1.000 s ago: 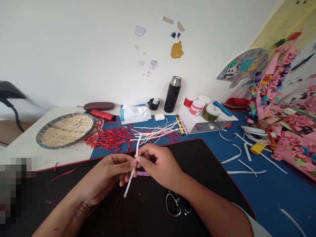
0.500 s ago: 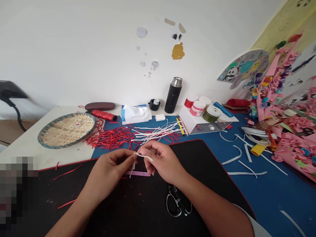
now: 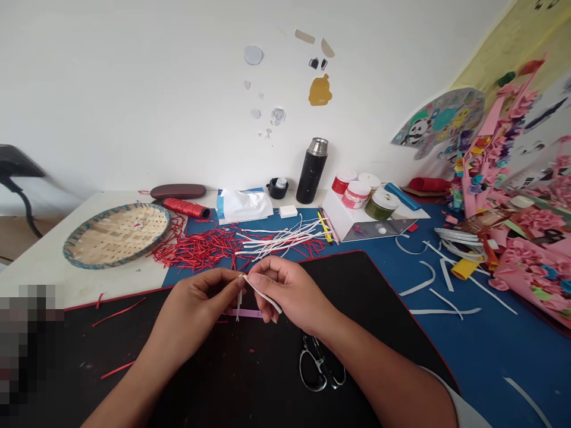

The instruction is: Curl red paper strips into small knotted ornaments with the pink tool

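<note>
Between my two hands is a narrow white strip (image 3: 267,298), folded or looped at the fingertips. My left hand (image 3: 203,303) pinches it between thumb and index finger, and thin ends hang below the pinch. My right hand (image 3: 285,289) also pinches it, with a length of strip lying across the thumb toward the wrist. Under the hands a purple flat tool (image 3: 248,312) lies on the black mat (image 3: 214,380), partly hidden by the fingers. Scissors (image 3: 319,365) rest on the mat by my right forearm, their blades covered by it.
Behind the hands lie red cords (image 3: 203,248) and white strips (image 3: 276,236). A woven basket (image 3: 116,235) and red thread spool (image 3: 187,208) are at left. A black flask (image 3: 312,171) stands by the wall, near paint jars (image 3: 382,203). Loose white strips (image 3: 446,312) lie at right.
The free length of white strip has swung downward over my right thumb and shows longer. Both hands stay close together in nearly the same place; the view has shifted slightly.
</note>
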The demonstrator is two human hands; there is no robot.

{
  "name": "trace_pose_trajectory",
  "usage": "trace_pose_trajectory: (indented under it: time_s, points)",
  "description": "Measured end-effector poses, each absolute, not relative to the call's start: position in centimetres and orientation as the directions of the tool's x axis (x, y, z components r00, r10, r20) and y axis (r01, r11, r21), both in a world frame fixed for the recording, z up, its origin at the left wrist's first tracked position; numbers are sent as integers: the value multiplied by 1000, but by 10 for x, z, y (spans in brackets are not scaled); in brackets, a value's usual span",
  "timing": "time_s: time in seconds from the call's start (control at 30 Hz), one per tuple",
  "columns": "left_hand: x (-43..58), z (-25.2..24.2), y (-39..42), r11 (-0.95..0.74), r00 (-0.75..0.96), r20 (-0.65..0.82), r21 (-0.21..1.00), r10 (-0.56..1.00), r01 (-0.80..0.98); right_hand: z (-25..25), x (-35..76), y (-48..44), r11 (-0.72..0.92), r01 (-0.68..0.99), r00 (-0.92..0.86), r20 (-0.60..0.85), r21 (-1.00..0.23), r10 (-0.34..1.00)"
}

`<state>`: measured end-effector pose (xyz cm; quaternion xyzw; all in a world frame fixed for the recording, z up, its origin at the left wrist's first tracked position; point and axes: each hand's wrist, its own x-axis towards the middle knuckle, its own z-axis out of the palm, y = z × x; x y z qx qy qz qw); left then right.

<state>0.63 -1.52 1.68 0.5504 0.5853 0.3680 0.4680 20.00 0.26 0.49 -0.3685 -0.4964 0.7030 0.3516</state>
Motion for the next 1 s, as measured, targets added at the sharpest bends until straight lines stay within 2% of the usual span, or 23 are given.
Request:
trace_pose_trajectory:
  time_s: [0.17, 0.57, 1.0]
  points:
    - [5, 12, -15, 115, 56, -132, 965, 990, 236, 3, 200, 3, -263, -125, -507, -166, -957, 846]
    - [6, 13, -18, -18, 39, -2, 858, 999, 513, 3, 200, 3, -295, -80, -515, -213, -952, 830]
    - [7, 15, -20, -140, 94, 106, 826, 990, 546, 2, 199, 3, -304, -25, -507, -250, -952, 825]
